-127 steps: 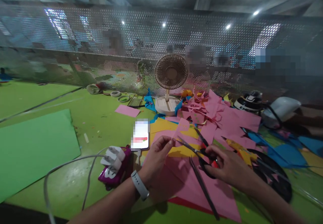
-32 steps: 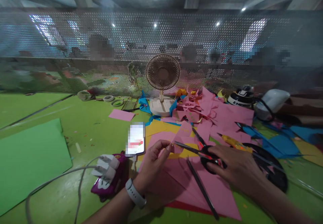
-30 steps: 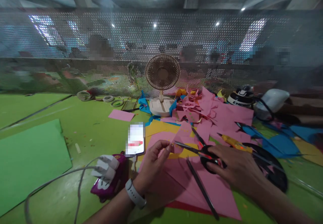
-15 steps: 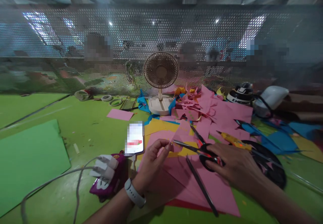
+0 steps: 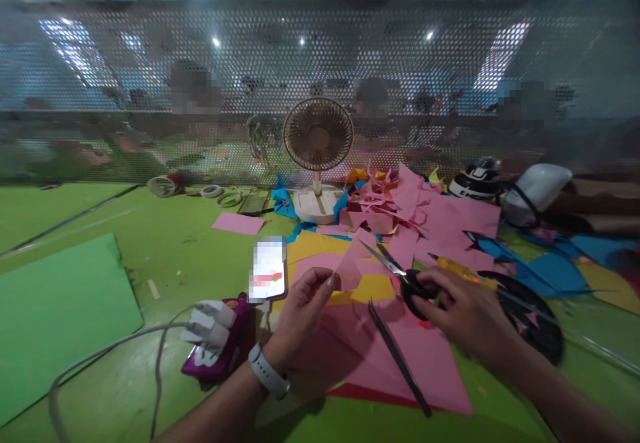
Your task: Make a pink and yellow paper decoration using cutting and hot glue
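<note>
My left hand (image 5: 307, 303), wearing a watch with a pale strap, is closed in a pinch on a small piece of pink paper (image 5: 350, 266). This piece partly blends with the coloured sheets behind it. In my right hand (image 5: 465, 306) are black-handled scissors (image 5: 387, 260), fingers in the loops, blades slightly apart and pointing up and left. The blades are clear of my left fingertips. Beneath both hands lie pink sheets (image 5: 425, 370) and yellow paper (image 5: 373, 288). Dark tweezers (image 5: 400, 360) rest slantwise on the pink sheet between my hands.
A small fan (image 5: 318, 136) stands ahead, beside heaped pink paper scraps (image 5: 425, 213). A phone (image 5: 268, 270) and a purple case with white plugs (image 5: 220, 343) lie left. To the right are a yellow cutter (image 5: 463, 273) and a round black dish (image 5: 543, 330). A perforated screen (image 5: 240, 56) closes the back.
The scissors have moved up and right, away from my left fingertips, and their blades have come closer together. My left hand keeps its pinch nearly in place.
</note>
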Demonstrator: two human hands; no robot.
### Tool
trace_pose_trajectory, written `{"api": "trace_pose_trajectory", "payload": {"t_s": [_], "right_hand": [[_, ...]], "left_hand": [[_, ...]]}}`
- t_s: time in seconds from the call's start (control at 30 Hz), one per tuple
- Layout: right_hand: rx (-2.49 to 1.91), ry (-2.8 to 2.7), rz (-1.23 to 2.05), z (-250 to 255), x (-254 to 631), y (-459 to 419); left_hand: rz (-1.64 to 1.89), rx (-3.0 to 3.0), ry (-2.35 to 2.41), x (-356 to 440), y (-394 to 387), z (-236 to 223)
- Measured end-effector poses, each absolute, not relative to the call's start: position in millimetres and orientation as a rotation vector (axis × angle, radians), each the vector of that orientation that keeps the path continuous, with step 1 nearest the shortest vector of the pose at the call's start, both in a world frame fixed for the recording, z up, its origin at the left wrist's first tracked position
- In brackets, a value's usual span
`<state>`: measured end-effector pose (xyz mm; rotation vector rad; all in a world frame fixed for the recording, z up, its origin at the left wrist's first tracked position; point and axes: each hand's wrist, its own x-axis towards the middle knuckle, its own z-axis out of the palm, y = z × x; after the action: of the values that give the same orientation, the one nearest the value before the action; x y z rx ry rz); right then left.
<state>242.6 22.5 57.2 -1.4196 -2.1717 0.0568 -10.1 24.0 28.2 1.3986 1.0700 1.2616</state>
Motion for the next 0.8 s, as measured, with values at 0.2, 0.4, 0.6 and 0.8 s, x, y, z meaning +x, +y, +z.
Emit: {"api": "trace_pose_trajectory", "payload": {"t_s": [0.2,0.4,0.6,0.8], "right_hand": [[-1.555,-2.036,0.271,60,247,32],[-1.783,-2.045,0.032,49,270,59],[-1.726,-2.085,-0.100,42,268,67],[-1.832,-2.086,0.008,53,260,80]], "left_hand": [[1.299,1.291,1.049,-8,24,30],[1.326,1.217,1.077,-7,24,30],[1.308,1.278,1.071,-8,25,29],[1.244,1.417,1.093,-10,24,30]]}}
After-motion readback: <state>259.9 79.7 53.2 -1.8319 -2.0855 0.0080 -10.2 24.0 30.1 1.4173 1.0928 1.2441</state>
